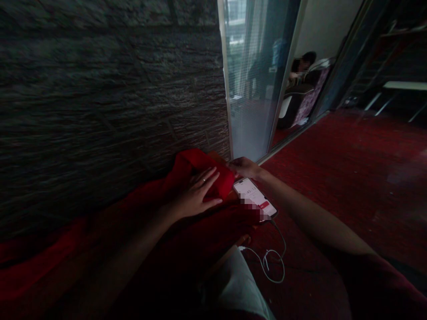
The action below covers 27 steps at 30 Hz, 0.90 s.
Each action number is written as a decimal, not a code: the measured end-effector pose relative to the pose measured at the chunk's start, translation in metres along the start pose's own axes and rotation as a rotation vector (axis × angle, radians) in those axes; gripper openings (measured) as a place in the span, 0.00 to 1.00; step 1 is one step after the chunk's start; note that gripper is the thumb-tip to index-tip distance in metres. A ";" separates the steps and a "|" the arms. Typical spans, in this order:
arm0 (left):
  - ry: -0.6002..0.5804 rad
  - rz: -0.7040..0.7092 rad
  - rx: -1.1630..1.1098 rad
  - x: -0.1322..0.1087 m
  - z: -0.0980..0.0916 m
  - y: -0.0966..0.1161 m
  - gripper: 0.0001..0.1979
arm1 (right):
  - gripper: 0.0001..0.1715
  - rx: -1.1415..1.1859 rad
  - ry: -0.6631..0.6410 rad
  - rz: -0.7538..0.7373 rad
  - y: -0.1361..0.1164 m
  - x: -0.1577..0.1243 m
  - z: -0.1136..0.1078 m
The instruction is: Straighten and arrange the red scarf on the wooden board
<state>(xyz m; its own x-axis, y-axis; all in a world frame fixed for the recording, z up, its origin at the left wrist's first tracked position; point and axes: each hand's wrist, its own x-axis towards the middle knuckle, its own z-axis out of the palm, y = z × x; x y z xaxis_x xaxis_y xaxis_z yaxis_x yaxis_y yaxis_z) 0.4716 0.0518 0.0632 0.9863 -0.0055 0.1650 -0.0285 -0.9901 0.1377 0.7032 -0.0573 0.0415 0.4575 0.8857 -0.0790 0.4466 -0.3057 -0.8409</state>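
Clock bearings were taken from the bunched red cloth, 12 at the top of the view.

Nearest, toward 6: pale trousers (242, 284) over the wearer's leg. At 5, a white cable (283, 275) hung in a loose loop, running up to the lower end of a phone (255, 195) at 4. Screen lit, with digits and a red button. A strip of brown support (245, 240), wood-like, showed below the phone.

The red cloth (228, 180) lay in front of the wearer, raised in a soft fold beside the phone's upper end; more of it trailed off toward 8. Left hand (200, 193): palm down on the fold, fingers spread, resting rather than gripping; a ring on one finger. Right hand (245, 166): at the fold's 2 o'clock edge, fingers bent inward and partly hidden; could not tell whether they had hold of the cloth.

Handling, judged: light, flat pressure from the left hand suited steadying the fold, leaving the right hand free to work the edge. Heavy pressing risked fresh creases. The phone sat close enough to be nudged, and the loop could have snagged the right forearm (310, 218). Dim light argued for checking the edge by touch.

Farther: dark stone-textured wall (110, 89) toward 10; glass door (255, 98) at 1; another person (305, 62) beyond it, between 1 and 2; white bench-like piece (405, 85) just past 2.
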 end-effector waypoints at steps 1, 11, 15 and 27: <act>-0.020 0.010 0.029 -0.002 0.003 0.003 0.39 | 0.18 -0.027 0.013 -0.027 -0.004 -0.001 0.004; 0.118 -0.039 0.063 -0.034 0.001 -0.004 0.29 | 0.29 -0.458 0.123 -0.226 -0.007 -0.016 0.044; 0.212 -0.247 0.179 -0.066 0.004 -0.048 0.33 | 0.35 -0.608 0.193 -0.347 -0.014 -0.014 0.050; 0.297 -0.324 0.189 -0.076 0.031 -0.055 0.35 | 0.38 -0.771 0.035 -0.201 -0.105 0.108 0.116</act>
<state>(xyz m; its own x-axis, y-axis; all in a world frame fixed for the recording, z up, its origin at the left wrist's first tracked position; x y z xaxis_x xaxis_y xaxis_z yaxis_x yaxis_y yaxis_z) 0.4034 0.1022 0.0132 0.8495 0.3207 0.4190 0.3299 -0.9425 0.0525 0.6165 0.1114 0.0591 0.3297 0.9420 0.0629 0.9236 -0.3080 -0.2284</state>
